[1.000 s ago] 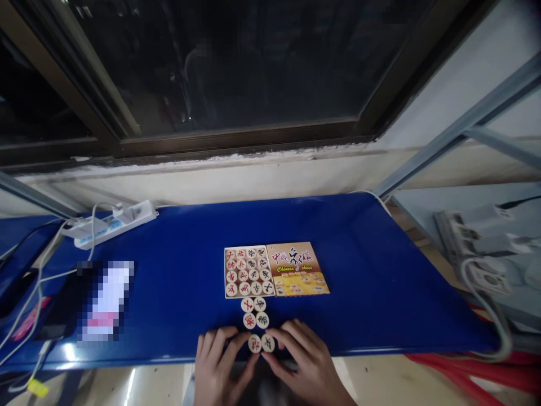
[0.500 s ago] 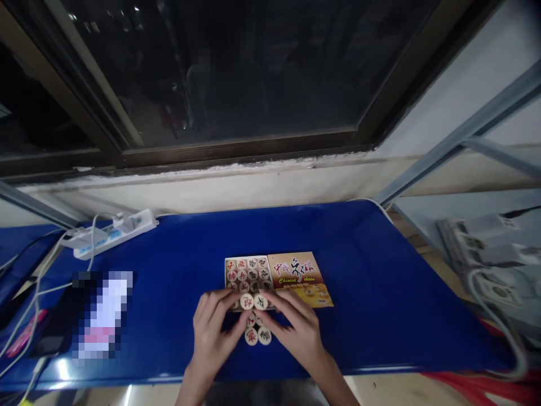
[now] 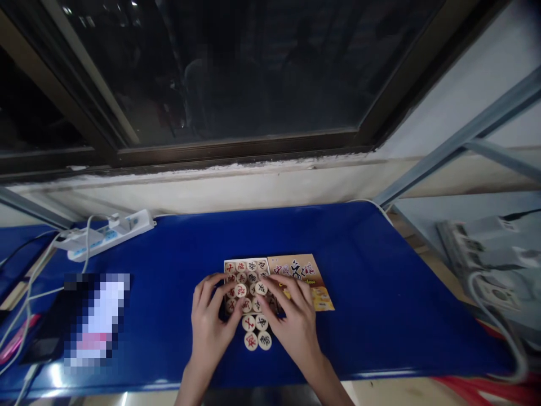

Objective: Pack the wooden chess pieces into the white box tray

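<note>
My left hand (image 3: pixel 211 313) pinches a round Chinese chess piece with a red character (image 3: pixel 240 290) between thumb and fingers. In my right hand (image 3: pixel 293 310) is a similar piece with a black character (image 3: pixel 261 287). Both hands hover over an open box (image 3: pixel 225 269) holding rows of red and black pieces, partly covered by my fingers. Just in front of the box, two red pieces (image 3: pixel 251 340) and two black pieces (image 3: pixel 265 340) lie on the table in a small block. The printed box lid (image 3: pixel 323 296) lies against the box's right side, partly behind my right fingers.
Everything rests on a blue table (image 3: pixel 372 304). To the left are a white power strip (image 3: pixel 112 237) with cables, a blurred-out phone-like object (image 3: pixel 101 318) and a pink item (image 3: pixel 19 338). A window (image 3: pixel 270 73) rises behind; a metal frame post (image 3: pixel 443 144) stands right.
Both hands have shifted slightly forward over the box, and the two held pieces have moved apart from each other. More of the pieces in front of the box now shows.
</note>
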Demonstrator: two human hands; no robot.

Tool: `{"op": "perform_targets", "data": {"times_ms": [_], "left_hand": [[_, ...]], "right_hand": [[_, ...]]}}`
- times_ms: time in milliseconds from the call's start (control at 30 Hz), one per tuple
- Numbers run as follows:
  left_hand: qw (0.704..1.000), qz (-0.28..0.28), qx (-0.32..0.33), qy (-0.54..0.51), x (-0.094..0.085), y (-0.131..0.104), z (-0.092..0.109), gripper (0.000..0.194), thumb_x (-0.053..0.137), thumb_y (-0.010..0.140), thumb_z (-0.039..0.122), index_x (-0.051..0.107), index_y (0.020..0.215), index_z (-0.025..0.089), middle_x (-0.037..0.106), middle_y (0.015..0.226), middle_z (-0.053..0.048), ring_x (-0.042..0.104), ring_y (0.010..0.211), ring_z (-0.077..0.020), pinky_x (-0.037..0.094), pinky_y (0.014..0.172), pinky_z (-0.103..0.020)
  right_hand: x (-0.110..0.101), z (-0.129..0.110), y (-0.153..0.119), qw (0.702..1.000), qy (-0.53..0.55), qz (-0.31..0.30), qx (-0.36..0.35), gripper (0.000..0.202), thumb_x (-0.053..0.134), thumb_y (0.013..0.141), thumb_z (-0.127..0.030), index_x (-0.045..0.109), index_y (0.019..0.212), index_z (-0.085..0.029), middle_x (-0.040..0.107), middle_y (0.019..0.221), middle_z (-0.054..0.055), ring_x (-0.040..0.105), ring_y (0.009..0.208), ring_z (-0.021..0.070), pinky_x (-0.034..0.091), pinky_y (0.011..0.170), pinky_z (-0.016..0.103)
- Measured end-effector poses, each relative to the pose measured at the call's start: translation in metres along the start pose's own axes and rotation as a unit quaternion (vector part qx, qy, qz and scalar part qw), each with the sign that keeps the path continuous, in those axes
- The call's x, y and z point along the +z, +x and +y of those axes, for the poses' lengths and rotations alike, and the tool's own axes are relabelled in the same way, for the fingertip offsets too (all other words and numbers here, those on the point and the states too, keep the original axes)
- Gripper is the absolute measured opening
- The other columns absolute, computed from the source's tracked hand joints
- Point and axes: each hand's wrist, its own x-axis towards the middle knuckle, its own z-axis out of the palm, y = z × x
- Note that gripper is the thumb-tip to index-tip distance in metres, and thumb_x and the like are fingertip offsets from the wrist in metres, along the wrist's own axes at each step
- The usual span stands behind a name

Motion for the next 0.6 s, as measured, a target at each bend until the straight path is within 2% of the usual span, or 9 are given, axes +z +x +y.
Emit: {"op": "perform_targets", "data": {"times_ms": [167, 367, 500, 600], "left_hand": [[0.999, -0.04, -0.003, -0.008, 0.0008, 0.0001, -0.0016, 0.021, 0.064, 0.094, 0.027, 0.065, 0.115, 0.026, 0.06, 0.134, -0.008, 0.045, 0.135, -0.0313, 0.044, 0.107, -0.051], [0.998, -0.035, -0.038, -0.039, -0.0005, -0.0002, -0.0018, 0.02, 0.057, 0.098, 0.025, 0.068, 0.114, 0.028, 0.063, 0.131, -0.007, 0.05, 0.131, -0.0293, 0.046, 0.105, -0.048], [0.996, -0.014, -0.079, -0.041, -0.0007, -0.0004, -0.0038, 0.024, 0.052, 0.101, 0.028, 0.063, 0.123, 0.027, 0.063, 0.13, -0.008, 0.056, 0.124, -0.0266, 0.049, 0.1, -0.044], [0.993, -0.006, -0.107, -0.043, -0.001, -0.0012, -0.0058, 0.031, 0.048, 0.103, 0.03, 0.057, 0.132, 0.026, 0.063, 0.133, -0.009, 0.056, 0.125, -0.0265, 0.049, 0.1, -0.044]], "right_hand": [[0.0007, 0.0001, -0.0012, 1.0, -0.011, -0.018, -0.011, 0.037, 0.068, 0.093, -0.025, 0.064, 0.13, -0.028, 0.07, 0.116, 0.006, 0.06, 0.109, 0.0268, 0.05, 0.092, 0.046], [-0.0022, -0.0022, -0.0016, 0.999, 0.011, -0.023, -0.037, 0.023, 0.064, 0.094, -0.016, 0.069, 0.114, -0.027, 0.076, 0.105, 0.001, 0.063, 0.105, 0.0238, 0.049, 0.09, 0.044], [-0.0044, -0.0006, -0.0034, 0.999, 0.02, -0.014, -0.033, 0.033, 0.058, 0.095, -0.012, 0.066, 0.124, -0.026, 0.077, 0.101, 0.002, 0.065, 0.102, 0.0233, 0.048, 0.086, 0.043], [-0.0047, 0.0002, -0.0043, 0.999, 0.015, -0.011, -0.027, 0.04, 0.054, 0.097, -0.012, 0.061, 0.133, -0.026, 0.075, 0.11, 0.005, 0.063, 0.111, 0.0244, 0.048, 0.089, 0.044]]}}
